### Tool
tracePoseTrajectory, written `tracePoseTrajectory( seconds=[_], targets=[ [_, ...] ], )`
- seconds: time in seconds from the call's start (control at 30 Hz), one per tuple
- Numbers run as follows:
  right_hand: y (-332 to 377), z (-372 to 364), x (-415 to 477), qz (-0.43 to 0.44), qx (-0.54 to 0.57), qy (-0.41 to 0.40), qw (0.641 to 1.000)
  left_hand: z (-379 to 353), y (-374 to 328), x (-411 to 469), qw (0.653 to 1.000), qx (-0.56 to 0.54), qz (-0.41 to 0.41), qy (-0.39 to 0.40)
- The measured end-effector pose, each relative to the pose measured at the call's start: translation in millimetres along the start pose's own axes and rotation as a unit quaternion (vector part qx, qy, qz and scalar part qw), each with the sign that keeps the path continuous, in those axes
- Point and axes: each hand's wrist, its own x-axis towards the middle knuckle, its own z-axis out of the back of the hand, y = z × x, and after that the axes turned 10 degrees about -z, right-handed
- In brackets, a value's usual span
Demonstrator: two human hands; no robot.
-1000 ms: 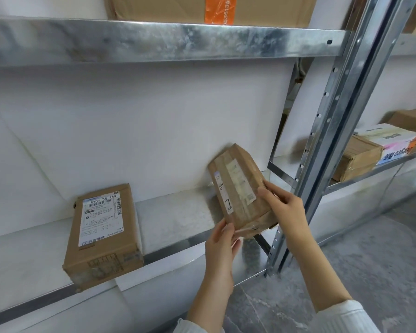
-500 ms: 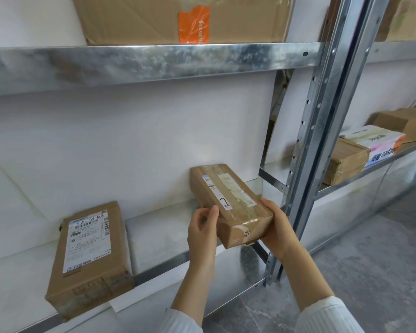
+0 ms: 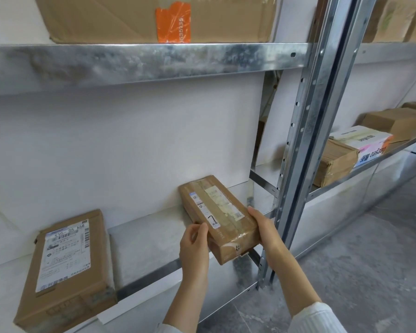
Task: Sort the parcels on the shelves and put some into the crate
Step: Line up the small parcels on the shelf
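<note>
Shelf [image 3: 142,236] runs left from the steel post [image 3: 310,140]; labelled parcel [image 3: 65,272] lies well left of the post, no conflict. Taped parcel [image 3: 219,217] is just left of the post, near end past the shelf lip. Hands clamp its sides, left hand [image 3: 193,246] and right hand [image 3: 264,231]. Risks: slick tape slips; swinging right clips the post.

Up and left of the steel post [image 3: 315,116], the big carton [image 3: 106,18] bears an orange sticker [image 3: 173,22] with sideways digits, about 0535135. Low and far left of the post, the flat parcel [image 3: 65,306] has a white label [image 3: 66,253] headed 530- D5 A68. Just left of the post, the small parcel [image 3: 228,246] has a narrow label [image 3: 208,212] with a mark like 7; its finer print is unreadable.
</note>
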Motion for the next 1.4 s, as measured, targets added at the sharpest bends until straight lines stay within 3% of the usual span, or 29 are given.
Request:
tracePoseTrajectory(
  seconds=[0.37, 0.57, 0.87, 1.07, 1.23, 1.4],
  targets=[
    [-0.9, -1.7, 4.3, -0.003, 0.029, -0.016, 0.999, 7.3, -5.2, 8.6, 1.000, 0.012, 0.016, 0.018],
    [-1.0, 1.5, 0.8, -0.007, 0.021, -0.011, 1.000, 12.6, -10.4, 11.2, 0.995, -0.055, 0.069, 0.039],
    [-5.4, 2.8, -3.4, 0.017, 0.028, -0.006, 0.999, 17.3, -11.8, 13.7, 0.988, -0.111, 0.085, 0.063],
    [-15.5, 10.8, -9.4, 0.110, -0.002, 0.069, 0.991, 24.2, -14.6, 0.8, 0.986, -0.091, -0.020, 0.136],
    [-15.3, 17.4, -7.6, 0.146, 0.006, 0.081, 0.986, 22.0, -18.0, -11.1, 0.976, -0.066, -0.125, 0.165],
    [-4.8, 9.8, 4.4, 0.189, -0.030, 0.074, 0.979, 14.9, -11.7, 9.4, 0.958, 0.059, -0.224, 0.169]
  ],
)
